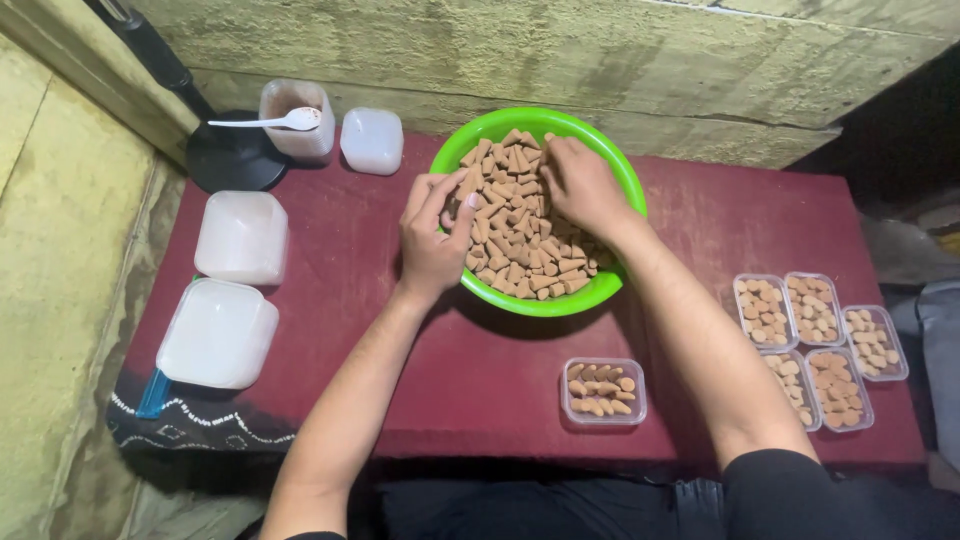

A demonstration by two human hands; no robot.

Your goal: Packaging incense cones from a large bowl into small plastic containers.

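A bright green bowl (620,175) full of small brown cones (520,245) stands on the dark red tabletop (340,330). My left hand (432,232) rests at the bowl's left rim, fingertips pinched on cones. Over the pile's upper right, my right hand (582,185) lies with its fingers curled down into the cones. A small clear box (603,391) partly filled with cones sits near the front edge, between my forearms.
Several filled clear boxes (815,340) cluster at the right. Two white lidded tubs (218,333) (242,237) stand at the left. At the back left are a jar with a white spoon (296,120), a small white container (372,140) and a black round base (232,155). A wall rises behind.
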